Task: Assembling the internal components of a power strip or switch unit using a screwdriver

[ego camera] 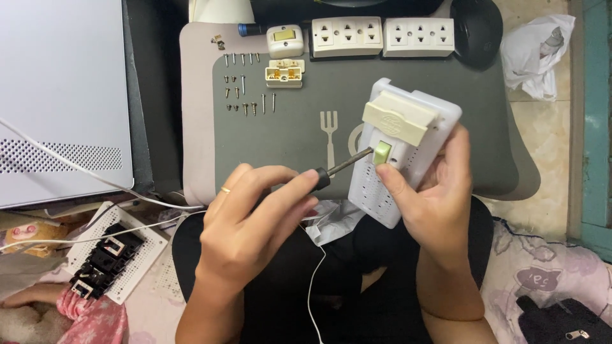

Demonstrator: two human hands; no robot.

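Left hand (255,220) fisted, right hand (433,191) fingers clamped

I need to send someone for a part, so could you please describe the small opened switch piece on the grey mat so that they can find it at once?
On the grey mat, look along the far edge, left of the two cream socket strips. Under the closed cream switch, beside the rows of screws, lies the opened switch piece. It alone shows orange metal contacts inside.
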